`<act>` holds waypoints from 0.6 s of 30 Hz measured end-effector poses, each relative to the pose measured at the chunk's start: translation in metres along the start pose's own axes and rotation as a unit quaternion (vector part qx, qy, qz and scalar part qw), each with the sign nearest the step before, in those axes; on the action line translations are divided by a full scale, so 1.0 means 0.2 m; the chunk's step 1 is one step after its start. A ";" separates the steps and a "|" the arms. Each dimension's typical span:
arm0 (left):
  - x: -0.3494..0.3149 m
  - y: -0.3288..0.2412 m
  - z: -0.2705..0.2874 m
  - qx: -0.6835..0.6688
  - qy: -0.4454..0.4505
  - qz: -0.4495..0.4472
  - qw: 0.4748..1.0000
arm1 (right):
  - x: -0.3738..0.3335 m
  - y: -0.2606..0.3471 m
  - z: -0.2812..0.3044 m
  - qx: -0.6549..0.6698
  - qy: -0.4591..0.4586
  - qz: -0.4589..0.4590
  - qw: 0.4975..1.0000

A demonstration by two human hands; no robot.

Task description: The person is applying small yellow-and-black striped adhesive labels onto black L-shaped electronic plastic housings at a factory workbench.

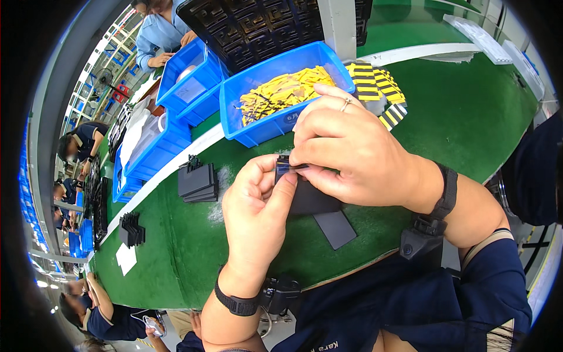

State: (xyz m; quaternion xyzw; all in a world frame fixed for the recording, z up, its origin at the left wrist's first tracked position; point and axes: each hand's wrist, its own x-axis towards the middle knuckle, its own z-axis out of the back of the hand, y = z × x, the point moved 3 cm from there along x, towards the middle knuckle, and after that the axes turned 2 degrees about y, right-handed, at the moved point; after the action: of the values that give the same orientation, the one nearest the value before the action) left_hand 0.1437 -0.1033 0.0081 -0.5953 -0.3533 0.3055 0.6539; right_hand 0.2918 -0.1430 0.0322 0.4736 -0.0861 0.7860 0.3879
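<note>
Both my hands meet over the green table in the middle of the head view. My left hand (255, 202) pinches a small dark piece with a shiny face (282, 169) between thumb and fingers. At the same piece, the thumb and fingertips of my right hand (352, 146) are pressed together on a thin dark strip (300, 166) at its edge. The right fingers partly cover the piece, so its exact kind is unclear. Below the hands lie a black flat plate (316, 199), partly hidden, and a dark grey rectangular plate (335, 229).
Beyond my hands stands a blue bin (252, 138) of yellow strips (287, 88), beside yellow-and-black striped pieces (375, 85). Stacked dark plates (198, 183), small black parts (132, 230) and white paper (126, 258) lie left. More blue bins (183, 88) and several people are farther off.
</note>
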 end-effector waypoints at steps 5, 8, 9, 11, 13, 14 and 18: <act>0.00 0.00 0.01 -0.026 0.021 0.010 0.999 | -0.01 -0.02 0.00 -0.003 -0.009 -0.015 1.000; 0.00 0.00 0.00 -0.070 0.033 0.019 0.997 | -0.01 -0.01 0.03 -0.047 -0.029 0.017 0.998; 0.01 0.01 0.01 -0.082 0.034 0.017 0.996 | -0.01 0.01 0.02 -0.067 0.012 0.036 0.997; 0.01 0.01 0.01 -0.095 0.034 0.015 0.995 | 0.00 0.03 0.02 -0.087 0.051 0.055 0.993; 0.01 0.00 0.00 -0.097 0.043 0.047 0.993 | 0.01 0.02 0.05 -0.089 0.031 0.006 0.996; 0.01 0.00 0.00 -0.096 0.043 0.048 0.993 | 0.01 0.01 0.05 -0.088 0.031 0.005 0.996; 0.01 0.00 0.00 -0.103 0.037 0.041 0.993 | 0.00 -0.04 0.07 0.000 -0.065 -0.098 0.993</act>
State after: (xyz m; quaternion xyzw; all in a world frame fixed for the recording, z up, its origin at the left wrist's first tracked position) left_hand 0.1449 -0.1013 0.0089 -0.6841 -0.3335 0.2715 0.5891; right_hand 0.3075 -0.1455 0.0380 0.5297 -0.0643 0.7120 0.4564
